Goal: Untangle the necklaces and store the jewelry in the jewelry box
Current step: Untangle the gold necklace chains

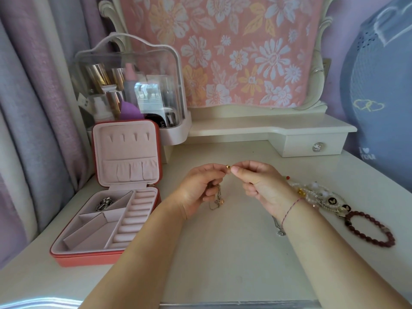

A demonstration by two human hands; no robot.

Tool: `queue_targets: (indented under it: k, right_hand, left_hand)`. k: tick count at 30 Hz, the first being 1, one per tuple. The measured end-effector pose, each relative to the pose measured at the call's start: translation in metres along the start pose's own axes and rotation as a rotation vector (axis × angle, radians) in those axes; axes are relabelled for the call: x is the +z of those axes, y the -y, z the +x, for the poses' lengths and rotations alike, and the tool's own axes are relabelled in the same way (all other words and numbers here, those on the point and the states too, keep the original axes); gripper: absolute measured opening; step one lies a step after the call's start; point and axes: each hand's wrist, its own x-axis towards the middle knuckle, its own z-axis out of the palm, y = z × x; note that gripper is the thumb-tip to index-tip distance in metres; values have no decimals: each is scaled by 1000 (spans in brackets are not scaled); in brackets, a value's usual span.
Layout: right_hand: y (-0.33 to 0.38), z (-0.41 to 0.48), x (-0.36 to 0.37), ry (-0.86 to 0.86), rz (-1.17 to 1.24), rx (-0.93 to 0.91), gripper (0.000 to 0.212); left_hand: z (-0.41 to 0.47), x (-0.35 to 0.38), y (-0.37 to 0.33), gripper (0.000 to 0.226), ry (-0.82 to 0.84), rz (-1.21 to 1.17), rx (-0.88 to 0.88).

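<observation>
The necklace (228, 167) is hanging over the tabletop (234, 253). Its short top stretch is running left to right between the two grips, and its tail is trailing down beneath the left hand (200, 186). Both hands are raised, knuckles nearly meeting, and both are pinching the necklace, the right hand (259, 184) beside the gold bead. The open jewelry box (84, 260) is sitting off to the left, nearer the left hand.

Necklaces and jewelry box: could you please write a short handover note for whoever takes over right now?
Left hand and right hand both pinch the gold necklace at its top end; its chain hangs below the left hand.
Jewelry box open at left; silver chain in its back-left compartment: done.
To store: gold necklace, silver necklace by the right wrist, beaded pile, red bracelet.
</observation>
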Motion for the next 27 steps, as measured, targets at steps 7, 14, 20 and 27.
queue_targets:
  k: [7, 14, 20, 27]
  right_hand:
    - [-5, 4, -4, -111, -93, -19, 3]
    - [-4, -1, -2, 23, -424, -119, 15]
    - [-6, -2, 1, 68, -442, -118, 12]
    - [-2, -2, 1, 54, -304, -70, 6]
  left_hand:
    - [1, 1, 1, 17, -76, 131, 68]
    - [-1, -3, -1, 21, -99, 50, 80]
    - [-2, -2, -4, 25, -93, -17, 90]
    - [-2, -3, -3, 22, -88, 31, 86]
